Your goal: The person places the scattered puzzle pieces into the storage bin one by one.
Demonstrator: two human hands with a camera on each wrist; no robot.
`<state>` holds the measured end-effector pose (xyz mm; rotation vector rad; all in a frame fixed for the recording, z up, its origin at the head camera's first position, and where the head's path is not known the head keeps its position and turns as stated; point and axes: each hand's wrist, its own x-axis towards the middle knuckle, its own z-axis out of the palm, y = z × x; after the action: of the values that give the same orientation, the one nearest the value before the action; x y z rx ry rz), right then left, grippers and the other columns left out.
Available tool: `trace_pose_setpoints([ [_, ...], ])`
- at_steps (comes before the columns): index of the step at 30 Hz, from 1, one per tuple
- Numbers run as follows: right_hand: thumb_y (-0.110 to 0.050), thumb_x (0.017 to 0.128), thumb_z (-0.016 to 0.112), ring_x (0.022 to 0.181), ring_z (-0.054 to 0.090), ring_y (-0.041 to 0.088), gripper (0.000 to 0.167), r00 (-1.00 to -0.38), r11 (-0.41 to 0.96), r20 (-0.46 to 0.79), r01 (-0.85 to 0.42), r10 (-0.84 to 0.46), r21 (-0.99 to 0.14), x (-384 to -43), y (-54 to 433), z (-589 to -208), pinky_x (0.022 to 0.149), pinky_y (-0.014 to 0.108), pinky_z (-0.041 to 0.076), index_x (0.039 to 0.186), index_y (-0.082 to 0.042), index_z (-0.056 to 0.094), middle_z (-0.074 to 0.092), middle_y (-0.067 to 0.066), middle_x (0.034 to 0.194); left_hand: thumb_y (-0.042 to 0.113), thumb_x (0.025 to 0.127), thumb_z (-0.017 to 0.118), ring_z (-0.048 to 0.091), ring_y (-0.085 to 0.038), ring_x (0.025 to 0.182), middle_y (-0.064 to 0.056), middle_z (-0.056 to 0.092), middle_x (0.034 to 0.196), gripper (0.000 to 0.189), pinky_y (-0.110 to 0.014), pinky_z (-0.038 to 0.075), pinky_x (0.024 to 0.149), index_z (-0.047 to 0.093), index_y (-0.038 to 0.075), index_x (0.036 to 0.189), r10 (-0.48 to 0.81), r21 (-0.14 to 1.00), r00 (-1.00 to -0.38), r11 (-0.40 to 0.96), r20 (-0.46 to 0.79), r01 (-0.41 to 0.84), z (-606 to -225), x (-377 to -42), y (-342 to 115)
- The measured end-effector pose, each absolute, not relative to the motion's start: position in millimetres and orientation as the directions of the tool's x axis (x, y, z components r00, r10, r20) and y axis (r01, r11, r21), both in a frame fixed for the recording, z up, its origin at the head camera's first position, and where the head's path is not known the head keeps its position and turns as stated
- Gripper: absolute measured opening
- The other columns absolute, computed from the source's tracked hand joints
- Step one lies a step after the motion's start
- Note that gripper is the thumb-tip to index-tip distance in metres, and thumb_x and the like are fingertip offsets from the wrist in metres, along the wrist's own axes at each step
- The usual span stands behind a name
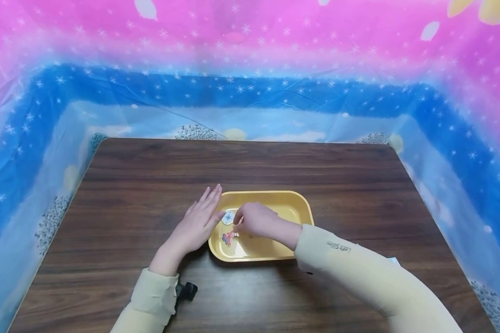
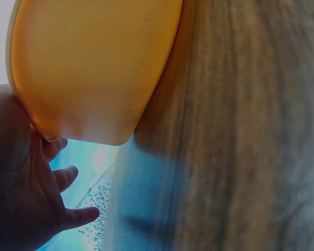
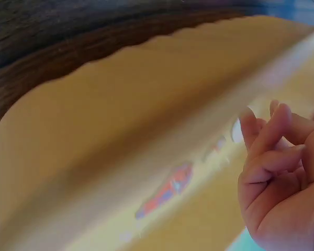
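A yellow plastic tray (image 1: 271,253) lies on the table, with small flat pieces like stickers on its floor. One is a white round piece with a blue star-like mark (image 1: 228,217); nearer the front lies a red and blue piece (image 1: 228,238), also visible in the right wrist view. My left hand (image 1: 196,226) rests against the tray's left end, its fingers straight and the thumb over the rim. Inside the tray, my right hand (image 1: 256,219) has bent fingers, with fingertips beside the round piece. Whether anything is pinched between them cannot be made out.
The dark wooden table (image 1: 150,162) extends around the tray. A patterned pink and blue cloth (image 1: 250,92) hangs behind and at both sides. Under the left wrist shows a black device (image 1: 187,291). A small pale blue object (image 1: 394,261) peeks out behind the right sleeve.
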<state>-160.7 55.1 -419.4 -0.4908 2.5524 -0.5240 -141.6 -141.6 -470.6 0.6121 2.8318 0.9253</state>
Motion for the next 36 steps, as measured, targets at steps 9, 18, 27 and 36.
trace_pose_setpoints([
  [9, -0.018, 0.095, 0.074, 0.062, 0.067, 0.019, 0.034, -0.867, 0.623, -0.190, -0.163, -0.461, -0.765, -149.2, 129.5, -388.1, 0.058, 0.040, 0.058, 0.126, -0.005, 0.071, 0.078, 0.006, 0.097, 0.038, 0.112, 0.036, 0.007, -0.033, 0.156, -0.007, 0.014, 0.170, 0.063, -0.065, 0.015, 0.119, 0.017, 0.006, 0.163, 0.411, 0.576, -0.911, 0.737, 0.035, 0.354, -473.0, -142.0, -139.4],
  [18, -0.015, 0.096, 0.073, 0.050, 0.056, 0.018, 0.054, -0.986, 0.519, 0.164, -0.147, -0.014, -0.842, -97.8, 246.4, -390.4, 0.051, 0.027, 0.054, 0.147, -0.010, 0.056, 0.070, 0.014, 0.126, 0.038, 0.111, 0.037, 0.004, -0.033, 0.156, -0.008, 0.012, 0.170, 0.065, -0.066, 0.012, 0.119, 0.015, 0.005, 0.163, 0.423, 0.536, -0.906, 0.761, 0.016, 0.365, -469.3, -142.8, -133.2],
  [27, -0.029, 0.097, 0.073, 0.050, 0.041, 0.009, 0.064, -0.982, 0.812, 0.124, 0.046, 0.145, -0.581, -40.5, 313.8, -446.9, 0.044, 0.027, 0.037, 0.152, -0.007, 0.049, 0.071, 0.013, 0.113, 0.039, 0.110, 0.038, 0.000, -0.032, 0.157, -0.008, 0.009, 0.171, 0.068, -0.067, 0.010, 0.119, 0.013, 0.004, 0.163, 0.423, 0.479, -0.906, 0.799, -0.018, 0.364, -463.8, -144.0, -133.6],
  [36, -0.029, 0.094, 0.076, 0.069, 0.054, 0.016, 0.028, -0.972, 0.805, -0.026, 0.209, 0.235, -0.555, -32.3, 291.8, -483.3, 0.063, 0.032, 0.045, 0.104, -0.003, 0.074, 0.063, 0.001, 0.082, 0.040, 0.110, 0.039, 0.000, -0.032, 0.156, -0.008, 0.009, 0.171, 0.068, -0.068, 0.009, 0.119, 0.014, 0.005, 0.163, 0.411, 0.463, -0.911, 0.813, -0.025, 0.354, -465.2, -144.2, -130.8],
])
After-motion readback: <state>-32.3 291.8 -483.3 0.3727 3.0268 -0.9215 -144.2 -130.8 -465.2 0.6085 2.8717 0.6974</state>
